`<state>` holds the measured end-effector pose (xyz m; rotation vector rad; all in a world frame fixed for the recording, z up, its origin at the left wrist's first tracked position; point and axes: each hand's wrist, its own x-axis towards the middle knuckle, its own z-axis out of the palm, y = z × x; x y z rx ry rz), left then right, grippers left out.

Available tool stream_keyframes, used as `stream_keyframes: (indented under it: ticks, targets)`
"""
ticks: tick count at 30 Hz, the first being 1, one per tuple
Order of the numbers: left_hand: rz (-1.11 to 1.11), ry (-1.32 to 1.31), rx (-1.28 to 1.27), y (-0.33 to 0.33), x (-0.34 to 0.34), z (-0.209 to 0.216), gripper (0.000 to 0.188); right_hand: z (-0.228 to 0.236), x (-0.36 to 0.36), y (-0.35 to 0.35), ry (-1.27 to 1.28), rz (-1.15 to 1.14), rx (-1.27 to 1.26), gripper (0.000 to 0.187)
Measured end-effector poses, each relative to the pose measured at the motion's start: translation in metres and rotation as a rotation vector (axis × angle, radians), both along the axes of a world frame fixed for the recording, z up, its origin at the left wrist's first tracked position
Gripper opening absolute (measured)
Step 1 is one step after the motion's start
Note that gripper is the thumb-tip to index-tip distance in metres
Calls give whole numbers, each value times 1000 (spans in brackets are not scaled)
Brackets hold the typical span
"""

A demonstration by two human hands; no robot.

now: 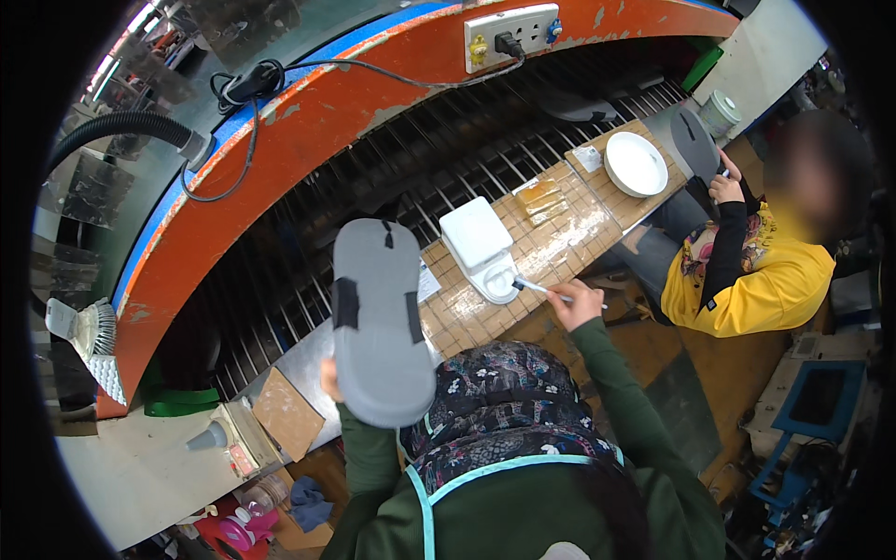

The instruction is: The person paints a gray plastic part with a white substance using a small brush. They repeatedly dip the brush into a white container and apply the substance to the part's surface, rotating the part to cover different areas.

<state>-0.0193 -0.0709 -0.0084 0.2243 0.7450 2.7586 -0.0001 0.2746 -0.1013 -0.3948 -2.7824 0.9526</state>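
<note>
Two hands are at work in the head view, places being told on a clock face centred on the picture. Toward eight o'clock, the left hand [329, 378] holds up a grey sole [378, 313] by its near end, gripping at the edge; most of its fingers are hidden beneath, so I cannot tell how they are spread. The sole tilts with its far end toward twelve and has dark patches at both sides and at that far end.

Just past three, the right hand [579, 306] pinches a slim white brush [541, 288] between thumb and fingers. The dark brush tip points toward nine, at the rim of the round cup on a white container [478, 233]; whether they touch is unclear. The container stands between one and two on a tiled board [560, 247], with yellowish blocks [541, 202] just beyond it and a white bowl [636, 165] at two.

At three sits a co-worker [793, 289] in a yellow top, whose hands [728, 182] are at another grey sole [691, 140], near a pale can [719, 114]. A brown square board [287, 413] lies between seven and eight; a scrubbing brush [93, 329] is just below nine.
</note>
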Motion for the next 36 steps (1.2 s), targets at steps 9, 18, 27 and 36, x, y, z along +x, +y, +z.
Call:
stream_keyframes:
  ticks: [9, 18, 27, 36]
  targets:
    - [508, -329, -381, 22, -8, 1, 53, -53, -28, -16, 182, 136, 382, 6]
    - [427, 149, -856, 5, -9, -42, 84, -48, -28, -11, -197, 140, 199, 14]
    - [516, 618, -1264, 39, -45, -6, 127, 99, 0, -27, 60, 378, -905, 13]
    - [500, 749, -1346, 48, -51, 13, 121, 155, 24, -49, 260, 448, -584, 18]
